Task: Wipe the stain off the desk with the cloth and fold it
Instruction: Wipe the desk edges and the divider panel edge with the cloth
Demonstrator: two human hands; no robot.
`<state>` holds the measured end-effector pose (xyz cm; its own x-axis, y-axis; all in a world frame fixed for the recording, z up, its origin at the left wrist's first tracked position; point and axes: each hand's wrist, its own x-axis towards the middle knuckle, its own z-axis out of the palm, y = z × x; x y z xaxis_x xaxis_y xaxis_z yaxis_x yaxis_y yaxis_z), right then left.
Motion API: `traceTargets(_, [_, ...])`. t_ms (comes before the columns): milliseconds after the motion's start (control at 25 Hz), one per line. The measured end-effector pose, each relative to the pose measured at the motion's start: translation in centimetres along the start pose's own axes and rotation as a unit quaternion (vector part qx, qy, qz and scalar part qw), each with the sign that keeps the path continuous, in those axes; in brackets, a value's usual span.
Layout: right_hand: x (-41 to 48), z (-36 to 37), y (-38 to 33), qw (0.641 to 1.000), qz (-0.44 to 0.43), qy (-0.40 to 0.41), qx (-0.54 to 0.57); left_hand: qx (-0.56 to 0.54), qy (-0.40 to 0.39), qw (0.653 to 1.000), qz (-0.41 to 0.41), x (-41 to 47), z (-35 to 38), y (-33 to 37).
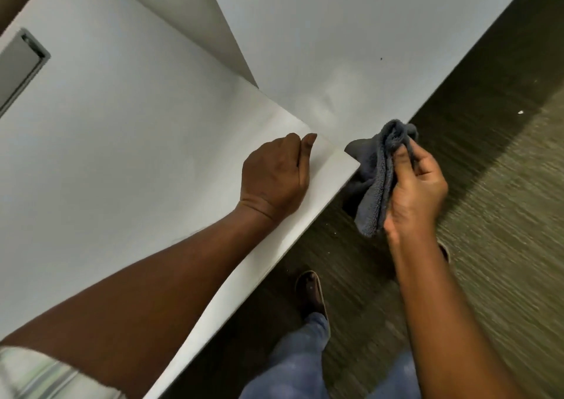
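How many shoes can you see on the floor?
1. A dark shoe stands on the carpet below the desk edge, between the two arms. A second may be hidden behind the right forearm.

Bare forearms, a pale striped short sleeve (pixel 45 377), blue jeans (pixel 293 365) and a dark brown shoe (pixel 311 292).

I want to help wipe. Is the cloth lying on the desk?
No, the right hand holds the cloth bunched up beside the desk.
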<state>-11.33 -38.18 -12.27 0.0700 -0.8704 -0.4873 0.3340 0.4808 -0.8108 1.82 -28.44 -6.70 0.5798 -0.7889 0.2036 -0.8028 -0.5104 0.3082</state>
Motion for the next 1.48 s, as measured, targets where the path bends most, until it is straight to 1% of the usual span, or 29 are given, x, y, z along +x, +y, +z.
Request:
traceTargets(80, [1.3,-0.4,0.2,0.997,0.024,-0.069,-0.035,0.003,0.009,1.0,-0.016,-0.3,0.1,0.0])
traceTargets(160, [2.9,-0.5,0.5,0.987,0.063,-0.136,-0.048,0.007,0.008,0.999,-0.042,-0.5,0.0,0.3])
traceTargets(240, [4.9,0.1,0.5,0.969,0.117,-0.209,-0.06,0.054,0.018,0.995,-0.082,-0.3,-0.2,1.0])
traceTargets(320, [6.9,0.4,0.2,0.947,0.154,-0.273,-0.067,0.098,0.047,0.983,-0.149,-0.3,-0.3,2.3])
traceTargets(400, [7.9,0.4,0.2,0.93,0.183,-0.313,-0.058,0.098,0.096,0.958,-0.253,-1.1,0.5,3.2])
traceTargets(480, [9.9,0.9,0.0,0.91,0.212,-0.353,-0.046,0.062,0.18,0.91,-0.369,-0.5,2.0,4.7])
traceTargets(520, [10.9,1.3,0.0,0.903,0.217,-0.368,-0.04,0.047,0.217,0.891,-0.397,0.0,2.6,5.2])
traceTargets(600, [12.4,2.2,0.4,0.893,0.224,-0.39,-0.019,0.063,0.254,0.878,-0.4,0.5,3.3,5.8])
traceTargets(720, [13.8,4.0,1.6,0.873,0.214,-0.438,0.006,0.097,0.247,0.886,-0.381,0.5,3.5,6.0])
traceTargets(840, [13.8,7.0,2.8,0.832,0.193,-0.52,0.002,0.105,0.231,0.881,-0.399,0.6,3.5,5.7])
traceTargets(960, [13.3,9.4,4.5,0.791,0.163,-0.59,0.005,0.099,0.233,0.881,-0.4,0.3,3.6,5.3])
traceTargets(1080, [12.7,10.7,6.1,0.772,0.138,-0.62,0.019,0.09,0.24,0.88,-0.401,0.0,3.6,4.8])
traceTargets(1200, [12.4,11.5,7.3,0.765,0.159,-0.623,0.034,0.091,0.237,0.876,-0.41,0.1,3.8,4.7])
traceTargets(1360, [11.4,12.8,7.1,0.736,0.187,-0.649,0.045,0.111,0.218,0.868,-0.433,0.9,3.9,5.3])
traceTargets(1480, [10.5,13.9,6.1,0.72,0.148,-0.678,0.016,0.12,0.214,0.862,-0.443,1.0,4.0,5.7])
